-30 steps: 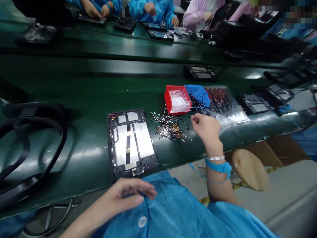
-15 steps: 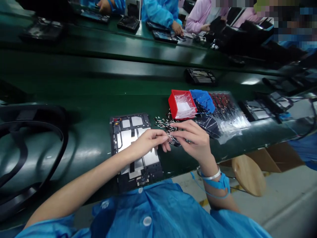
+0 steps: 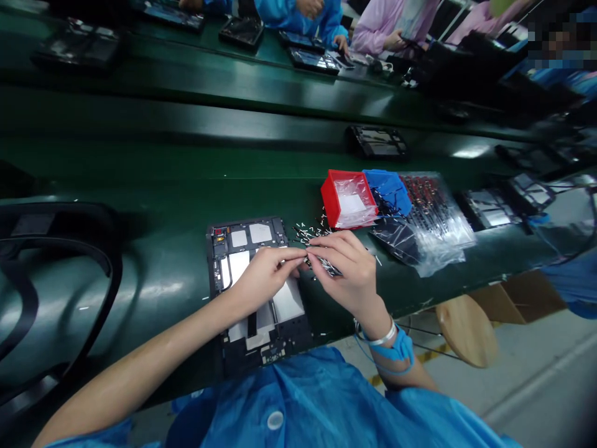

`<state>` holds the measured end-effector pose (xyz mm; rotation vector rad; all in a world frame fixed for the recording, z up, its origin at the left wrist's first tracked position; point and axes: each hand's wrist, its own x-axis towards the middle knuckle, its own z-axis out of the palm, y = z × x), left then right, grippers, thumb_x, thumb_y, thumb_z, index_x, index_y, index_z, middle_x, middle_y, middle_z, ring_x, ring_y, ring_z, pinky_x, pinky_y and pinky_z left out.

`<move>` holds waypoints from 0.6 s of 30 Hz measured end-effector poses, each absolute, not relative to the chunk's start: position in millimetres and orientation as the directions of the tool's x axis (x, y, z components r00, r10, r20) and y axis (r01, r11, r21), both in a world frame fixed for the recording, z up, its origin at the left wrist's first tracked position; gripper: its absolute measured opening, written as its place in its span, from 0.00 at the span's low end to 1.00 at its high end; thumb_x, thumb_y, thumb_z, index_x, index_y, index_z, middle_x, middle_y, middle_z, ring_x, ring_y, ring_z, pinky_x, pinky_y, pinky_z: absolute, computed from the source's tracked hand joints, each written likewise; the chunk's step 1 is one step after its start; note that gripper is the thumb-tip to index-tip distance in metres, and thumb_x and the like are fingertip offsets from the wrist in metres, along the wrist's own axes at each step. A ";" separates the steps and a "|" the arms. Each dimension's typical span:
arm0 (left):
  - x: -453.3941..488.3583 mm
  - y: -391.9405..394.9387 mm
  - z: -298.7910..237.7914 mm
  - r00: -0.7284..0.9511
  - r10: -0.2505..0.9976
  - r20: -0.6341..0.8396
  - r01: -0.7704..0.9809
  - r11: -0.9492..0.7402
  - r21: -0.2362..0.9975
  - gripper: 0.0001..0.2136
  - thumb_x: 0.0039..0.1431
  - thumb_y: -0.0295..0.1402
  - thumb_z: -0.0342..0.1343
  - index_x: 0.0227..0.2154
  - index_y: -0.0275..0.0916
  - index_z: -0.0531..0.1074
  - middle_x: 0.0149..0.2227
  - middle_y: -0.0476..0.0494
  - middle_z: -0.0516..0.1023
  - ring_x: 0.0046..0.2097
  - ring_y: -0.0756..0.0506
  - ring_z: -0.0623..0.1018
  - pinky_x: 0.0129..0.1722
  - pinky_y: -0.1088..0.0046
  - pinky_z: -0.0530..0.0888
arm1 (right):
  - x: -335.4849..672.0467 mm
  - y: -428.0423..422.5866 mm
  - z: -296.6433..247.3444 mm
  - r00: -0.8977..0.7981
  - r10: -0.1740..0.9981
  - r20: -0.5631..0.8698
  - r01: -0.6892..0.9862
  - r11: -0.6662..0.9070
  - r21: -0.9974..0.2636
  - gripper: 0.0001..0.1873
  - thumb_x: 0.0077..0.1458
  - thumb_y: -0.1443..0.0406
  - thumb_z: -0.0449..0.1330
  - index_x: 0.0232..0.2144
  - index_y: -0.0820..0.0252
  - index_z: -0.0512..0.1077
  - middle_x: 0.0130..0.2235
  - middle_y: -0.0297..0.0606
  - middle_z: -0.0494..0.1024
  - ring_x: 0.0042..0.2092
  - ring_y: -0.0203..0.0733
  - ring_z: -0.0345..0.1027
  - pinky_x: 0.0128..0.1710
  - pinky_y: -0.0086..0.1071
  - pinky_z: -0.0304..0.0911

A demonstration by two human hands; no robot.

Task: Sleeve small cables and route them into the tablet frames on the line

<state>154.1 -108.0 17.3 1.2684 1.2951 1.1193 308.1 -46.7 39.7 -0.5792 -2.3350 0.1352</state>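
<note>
My left hand [image 3: 267, 274] reaches over the opened tablet-like device [image 3: 291, 326], which has silvery panels in a black frame. Its thumb and forefinger are pinched together. My right hand [image 3: 346, 269] comes in from the other side, also pinching, and the fingertips of both hands meet just right of the device. Whatever is between them is too small to make out. Partly under my right hand lies a loose pile of small black parts with white ends [image 3: 303, 234].
Behind the pile stand a red bin [image 3: 332, 202] with clear plastic inside and a blue bin [image 3: 396, 198] with black parts. Right of them lies a clear bag [image 3: 441, 233]. Black curved frames [image 3: 109, 267] stand at left. Co-workers sit across the bench; a round wooden stool [image 3: 466, 331] is below.
My right hand has moved left and its fingertips now meet those of my left hand. The fingers of both hands have closed more tightly. The view has shifted slightly.
</note>
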 end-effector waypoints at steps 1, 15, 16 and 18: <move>153.2 -107.4 16.9 0.017 0.998 -0.053 0.105 0.051 0.993 0.10 0.59 0.27 0.51 0.34 0.38 0.78 0.29 0.47 0.80 0.31 0.48 0.78 0.34 0.73 0.73 | 308.4 -42.3 40.9 -0.643 0.440 0.627 0.368 0.896 -0.251 0.07 0.55 0.71 0.58 0.29 0.57 0.75 0.33 0.36 0.82 0.36 0.39 0.72 0.35 0.35 0.71; 142.9 -94.6 4.7 -0.040 0.935 -0.352 -0.274 0.328 0.904 0.06 0.56 0.29 0.57 0.26 0.33 0.71 0.27 0.41 0.80 0.25 0.49 0.79 0.17 0.80 0.69 | 301.9 -25.5 24.9 -0.627 0.435 0.647 0.403 0.891 -0.209 0.08 0.58 0.70 0.57 0.33 0.57 0.76 0.33 0.37 0.81 0.36 0.39 0.72 0.38 0.35 0.69; 144.0 -94.9 4.8 -0.043 0.937 -0.346 -0.275 0.322 0.906 0.05 0.56 0.29 0.57 0.27 0.33 0.72 0.26 0.42 0.79 0.25 0.48 0.79 0.18 0.80 0.69 | 298.3 -33.2 23.1 -0.643 0.407 0.649 0.372 0.906 -0.199 0.08 0.57 0.71 0.58 0.32 0.57 0.76 0.33 0.38 0.81 0.35 0.39 0.72 0.36 0.35 0.69; 147.1 -95.4 5.1 -0.047 0.942 -0.333 -0.277 0.308 0.910 0.03 0.55 0.26 0.56 0.29 0.32 0.73 0.24 0.44 0.78 0.27 0.47 0.80 0.18 0.81 0.70 | 294.1 -40.0 20.3 -0.655 0.380 0.653 0.351 0.918 -0.182 0.06 0.56 0.71 0.59 0.31 0.59 0.76 0.32 0.39 0.81 0.34 0.40 0.71 0.34 0.34 0.70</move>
